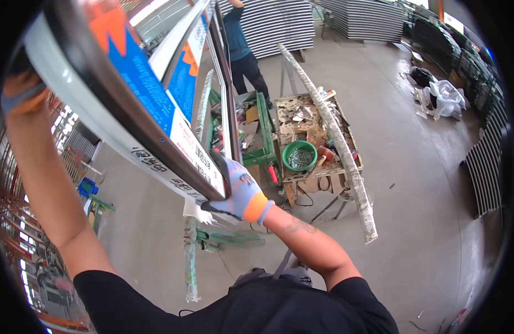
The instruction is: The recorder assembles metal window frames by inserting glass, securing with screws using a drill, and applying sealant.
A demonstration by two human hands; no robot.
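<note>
A large window frame (pixel 90 92), with white and dark brown profiles and blue and orange film on its face, is held up and tilted across the upper left. My right hand (pixel 243 192), in a grey glove with an orange band, grips its lower corner, thumb beneath and fingers behind the edge. At the far left, my raised left hand (pixel 26 94), also gloved, is closed around the frame's outer side; its fingertips are dark and partly hidden. Handwritten marks run along the white edge near my right hand.
A worktable (pixel 290 106) cluttered with scraps carries a green bowl (pixel 299 156) of small metal parts. A long wrapped bar (pixel 338 133) crosses its right side; another wrapped bar (pixel 190 261) is below the frame. Behind stand a person (pixel 243 50) and stacked panels (pixel 276 25). Plastic bags (pixel 447 97) lie right.
</note>
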